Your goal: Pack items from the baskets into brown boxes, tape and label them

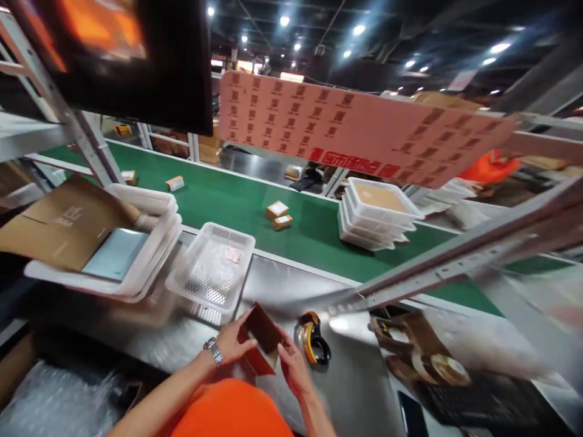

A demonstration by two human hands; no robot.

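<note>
A small open cardboard box point(265, 328) is held between my two hands above the metal table, its inside facing up. My left hand point(231, 343), with a metal watch on the wrist, is closed on the box's left side. At the opposite side, my right hand point(294, 365) grips the wall with thumb and fingers. Just right of the box lies a black and orange-yellow hand tool point(313, 340) that resembles a tape dispenser; neither hand touches it. Left of the box sits a white plastic basket point(248, 255) with a pink slip inside.
Stacked baskets point(169, 233) with cardboard and a grey-blue packet stand left. Behind runs a green conveyor belt point(228, 203) carrying small boxes point(277, 210) and more baskets point(373, 209). A pink code board point(364, 130) hangs above. A metal post point(455, 261) and keyboard point(487, 397) are right.
</note>
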